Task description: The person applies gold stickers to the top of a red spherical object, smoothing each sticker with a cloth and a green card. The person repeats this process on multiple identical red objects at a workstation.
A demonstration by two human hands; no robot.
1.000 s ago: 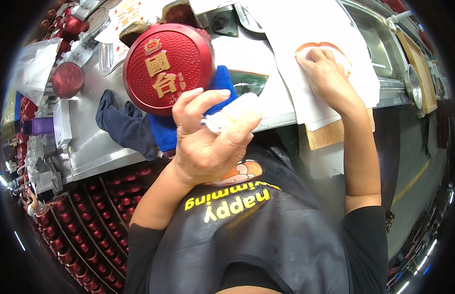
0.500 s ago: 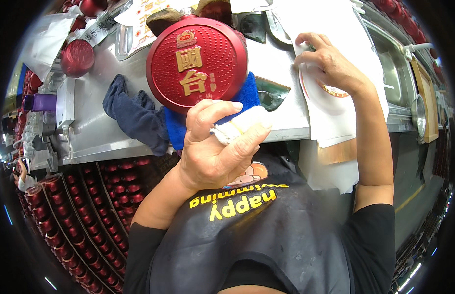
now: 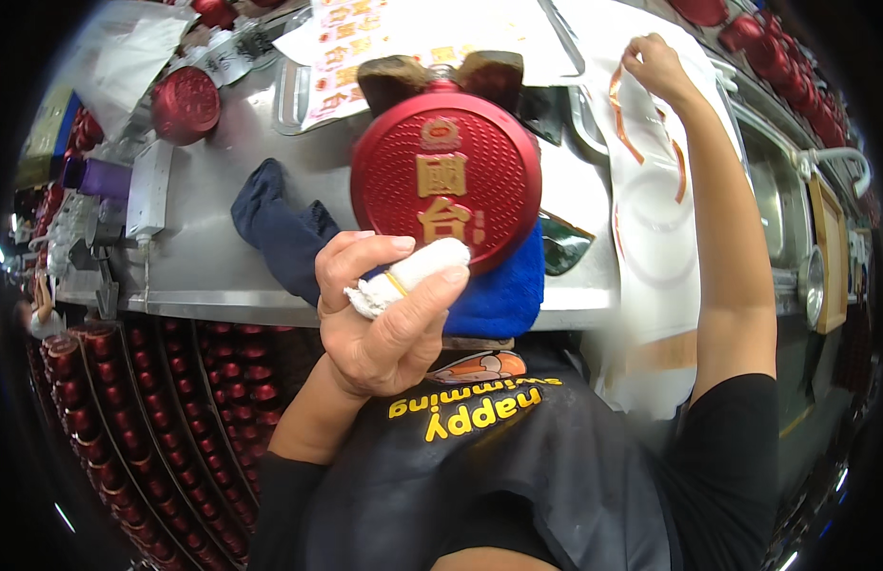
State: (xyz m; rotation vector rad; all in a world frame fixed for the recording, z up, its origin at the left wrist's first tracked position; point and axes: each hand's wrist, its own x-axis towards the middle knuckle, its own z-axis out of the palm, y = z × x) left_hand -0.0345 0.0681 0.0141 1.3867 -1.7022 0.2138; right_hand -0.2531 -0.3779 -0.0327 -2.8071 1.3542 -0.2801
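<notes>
My left hand [image 3: 380, 328] is closed around a small white cloth roll [image 3: 408, 276] tied with a yellow band, in front of the bottle's lower edge. The round, flat red bottle [image 3: 503, 171] has a dotted face with gold characters. It lies on a folded blue towel [image 3: 513, 295], its neck end between two dark brown blocks [image 3: 489, 84]. At the upper right my right hand [image 3: 656, 68] has its fingertips pinched at the upper end of a thin orange decal strip [image 3: 620, 109], over a white sheet [image 3: 651, 257].
A dark blue cloth [image 3: 280, 228] lies left of the bottle. Printed decal sheets [image 3: 384, 48] lie behind it. Another red bottle [image 3: 185, 105] and a white box [image 3: 149, 190] are at the left. A sink [image 3: 765, 157] with a faucet [image 3: 846, 160] is at the right. Red bottles fill racks [image 3: 175, 409] below.
My right hand has moved farther away up the white sheet, and the orange strips have come into sight. The bottle appears farther right and lower as the view shifted. My left hand still holds the roll.
</notes>
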